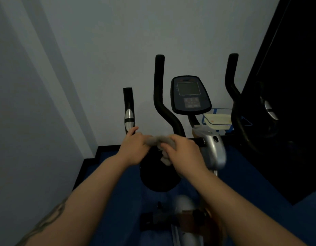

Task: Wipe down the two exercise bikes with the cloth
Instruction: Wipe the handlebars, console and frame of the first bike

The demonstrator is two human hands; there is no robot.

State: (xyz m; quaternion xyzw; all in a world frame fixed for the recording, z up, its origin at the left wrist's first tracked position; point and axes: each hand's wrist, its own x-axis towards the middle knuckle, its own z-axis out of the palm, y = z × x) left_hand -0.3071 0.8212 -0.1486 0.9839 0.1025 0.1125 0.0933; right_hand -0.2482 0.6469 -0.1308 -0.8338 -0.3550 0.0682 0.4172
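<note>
A grey cloth [158,140] lies bunched along a horizontal black bar [196,140] of an exercise bike [212,150], its long axis running side to side between two hands, with a loose end hanging down below the right hand's fingers. The left hand [134,148] curls round the cloth's left end, thumb stretched toward an upright black-and-silver grip [128,112] just beyond it. The right hand [182,153] clutches the cloth's right end, fingers wrapped over the bar. Immediately right of that grasp sits the bike's silver housing [214,148]; above and behind it rises the console [190,95] with its grey screen, flanked by two curved black handlebars [160,96] pointing upward. Below the hands is a round black part of the bike [159,178], over a blue floor [118,201]. Farther right of the grasp, a blue-edged tray [217,119] stands near a dark panel [292,86]. A pale wall [100,50] fills the background behind the grips.
</note>
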